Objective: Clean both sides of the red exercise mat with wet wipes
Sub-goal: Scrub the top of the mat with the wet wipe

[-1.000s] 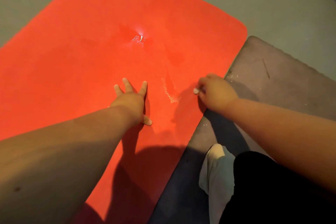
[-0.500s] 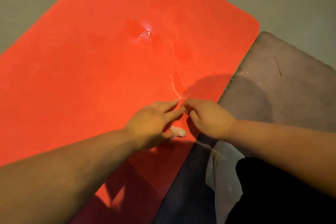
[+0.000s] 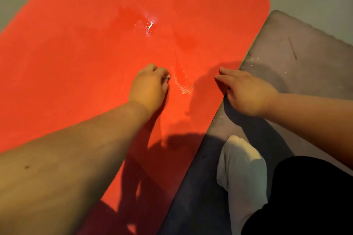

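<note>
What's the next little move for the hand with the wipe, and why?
Probably the left hand drags its wipe rightward over the wet streak on the red mat: the wipe sits beside it, while the right hand rests at the mat's edge.

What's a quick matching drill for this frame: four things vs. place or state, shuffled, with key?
Things:
1. left hand
2. right hand
3. grey mat
4. sock

Place or state:
A. white, on the grey mat
B. fingers straight, at the edge of the red mat
C. lies beside the red mat, along its edge
D. curled round a wipe, on the red mat

Pairs: 1-D, 2-B, 3-C, 4-A
</note>
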A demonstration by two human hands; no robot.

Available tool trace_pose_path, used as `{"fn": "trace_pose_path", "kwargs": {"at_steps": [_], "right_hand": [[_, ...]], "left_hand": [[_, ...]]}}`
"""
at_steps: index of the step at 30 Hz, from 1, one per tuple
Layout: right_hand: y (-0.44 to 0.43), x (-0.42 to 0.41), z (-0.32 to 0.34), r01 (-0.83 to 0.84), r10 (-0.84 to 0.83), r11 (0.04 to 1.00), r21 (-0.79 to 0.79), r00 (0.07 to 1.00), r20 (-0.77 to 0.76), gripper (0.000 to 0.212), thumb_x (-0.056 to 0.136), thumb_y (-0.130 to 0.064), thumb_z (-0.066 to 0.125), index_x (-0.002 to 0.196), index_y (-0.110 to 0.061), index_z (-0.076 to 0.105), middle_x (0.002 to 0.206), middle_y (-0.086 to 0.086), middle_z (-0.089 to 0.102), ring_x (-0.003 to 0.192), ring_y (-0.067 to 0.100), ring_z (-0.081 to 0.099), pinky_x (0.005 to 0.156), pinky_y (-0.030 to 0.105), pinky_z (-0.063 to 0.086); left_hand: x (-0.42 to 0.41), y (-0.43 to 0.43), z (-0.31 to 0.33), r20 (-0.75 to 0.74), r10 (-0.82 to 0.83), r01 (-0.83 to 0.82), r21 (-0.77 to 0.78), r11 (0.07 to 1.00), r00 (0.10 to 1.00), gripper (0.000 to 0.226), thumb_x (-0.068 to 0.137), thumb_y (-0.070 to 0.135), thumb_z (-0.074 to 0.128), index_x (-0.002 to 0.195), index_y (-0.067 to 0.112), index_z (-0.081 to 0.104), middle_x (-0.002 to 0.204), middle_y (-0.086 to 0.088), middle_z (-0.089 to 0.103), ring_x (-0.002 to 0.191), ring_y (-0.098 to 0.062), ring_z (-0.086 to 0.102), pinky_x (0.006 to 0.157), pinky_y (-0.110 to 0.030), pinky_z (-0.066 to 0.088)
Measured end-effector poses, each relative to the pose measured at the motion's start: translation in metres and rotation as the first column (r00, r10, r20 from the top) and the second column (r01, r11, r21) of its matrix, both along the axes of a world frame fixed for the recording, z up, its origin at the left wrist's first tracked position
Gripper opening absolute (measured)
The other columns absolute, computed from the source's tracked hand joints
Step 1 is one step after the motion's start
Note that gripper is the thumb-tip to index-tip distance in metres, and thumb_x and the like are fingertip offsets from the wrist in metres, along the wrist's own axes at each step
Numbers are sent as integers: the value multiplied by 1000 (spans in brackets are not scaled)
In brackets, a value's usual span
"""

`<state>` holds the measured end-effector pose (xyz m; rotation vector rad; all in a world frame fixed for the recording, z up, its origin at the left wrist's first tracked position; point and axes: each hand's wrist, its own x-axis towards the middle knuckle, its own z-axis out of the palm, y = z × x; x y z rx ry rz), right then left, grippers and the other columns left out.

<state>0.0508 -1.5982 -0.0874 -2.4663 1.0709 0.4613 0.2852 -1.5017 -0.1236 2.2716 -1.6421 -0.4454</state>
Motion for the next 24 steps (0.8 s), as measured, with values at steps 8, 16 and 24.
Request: {"fn": "trace_pose_path", "kwargs": {"at_steps": [8, 16, 24], "right_hand": [[5, -2, -2, -27, 27, 1000, -1, 998, -64, 62, 95, -15, 38, 151, -23, 16, 160, -1, 5, 147, 19, 8, 119, 34, 13], [-16, -1, 6, -77, 75, 997, -7, 988, -134, 65, 93, -13, 39, 152, -24, 12, 160, 1, 2, 146, 19, 9, 118, 29, 10], [-14, -1, 1, -36, 39, 999, 18, 987, -156, 66, 94, -14, 38, 152, -22, 7, 160, 1, -3, 147, 19, 5, 119, 34, 12]], "left_hand": [[-31, 36, -5, -20, -717, 716, -39, 697, 697, 26, 85, 24, 48, 91, 11, 70, 85, -11, 61, 74, -30, 61, 59, -31, 50], [-26, -25, -4, 41, 151, -154, 84, 984, 988, 26, 95, 13, 49, 112, 7, 68, 112, -21, 55, 106, -37, 53, 90, -37, 34], [-27, -42, -1, 132, -577, 580, 12, 814, 806, 23, 95, 20, 54, 97, 4, 69, 96, -19, 59, 95, -38, 57, 76, -42, 41]]}}
